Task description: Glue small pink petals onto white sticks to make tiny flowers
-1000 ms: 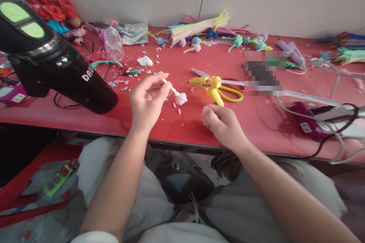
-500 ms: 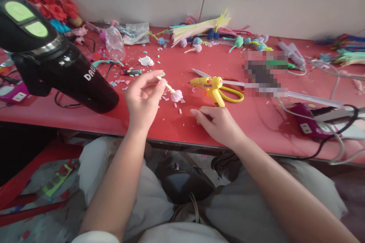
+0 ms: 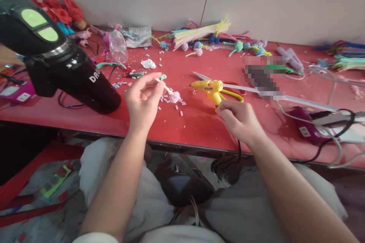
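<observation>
Between thumb and fingertips, my left hand [image 3: 145, 100] pinches the thin pale stem of a small lilac flower [image 3: 174, 97], its head pointing down to the right above the table. My right hand [image 3: 238, 119] has its fingers curled at the lower end of the handle of a yellow glue gun [image 3: 209, 88], whose nozzle points left. A long clear glue stick [image 3: 308, 103] comes out of the gun's back. Scissors with yellow handles [image 3: 235, 95] lie behind the gun. Small lilac bits [image 3: 181, 113] are scattered below the flower.
A large black tumbler [image 3: 85, 78] leans in at the left. Pipe cleaners [image 3: 199, 35] and a clear bottle [image 3: 118, 47] lie toward the wall. At the right is a purple power strip [image 3: 306, 128] with cables. The red table's front edge [image 3: 182, 145] runs above my lap.
My right hand has moved right and closed its fingers at the glue gun's handle. My left hand still pinches the flower stem. The view has shifted slightly.
</observation>
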`<control>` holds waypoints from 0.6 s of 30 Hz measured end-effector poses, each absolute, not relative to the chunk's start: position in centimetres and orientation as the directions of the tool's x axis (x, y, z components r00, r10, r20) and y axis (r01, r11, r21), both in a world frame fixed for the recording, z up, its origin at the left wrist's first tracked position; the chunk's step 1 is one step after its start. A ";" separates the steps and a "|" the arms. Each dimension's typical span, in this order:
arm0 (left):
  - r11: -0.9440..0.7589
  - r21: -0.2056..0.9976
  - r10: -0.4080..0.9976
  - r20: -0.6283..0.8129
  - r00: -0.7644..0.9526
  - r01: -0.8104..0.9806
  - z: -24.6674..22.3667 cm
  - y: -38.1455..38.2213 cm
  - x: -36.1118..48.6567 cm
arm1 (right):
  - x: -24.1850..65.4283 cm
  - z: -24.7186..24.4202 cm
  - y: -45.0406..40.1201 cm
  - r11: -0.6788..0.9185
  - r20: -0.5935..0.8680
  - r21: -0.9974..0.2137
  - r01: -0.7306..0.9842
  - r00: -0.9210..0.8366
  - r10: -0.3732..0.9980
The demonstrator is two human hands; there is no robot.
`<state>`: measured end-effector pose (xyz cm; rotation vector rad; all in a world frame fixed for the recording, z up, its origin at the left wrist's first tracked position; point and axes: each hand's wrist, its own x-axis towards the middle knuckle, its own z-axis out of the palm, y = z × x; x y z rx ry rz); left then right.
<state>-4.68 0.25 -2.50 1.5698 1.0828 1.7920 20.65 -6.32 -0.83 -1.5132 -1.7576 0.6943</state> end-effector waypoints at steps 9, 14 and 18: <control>-0.535 0.827 0.812 0.560 -0.166 0.174 -2.5 0.1 -4.5 | 23.8 -0.3 -5.3 0.227 0.226 -0.733 0.641 -0.086 0.970; -0.540 0.823 0.811 0.564 -0.152 0.176 -2.4 -0.1 -4.3 | 24.3 -0.3 -4.8 0.255 0.309 -0.649 0.717 -0.058 0.949; -0.551 0.821 0.810 0.569 -0.142 0.148 -2.3 -0.2 -4.1 | 24.3 -1.3 -4.1 0.231 0.332 -0.665 0.711 0.003 0.943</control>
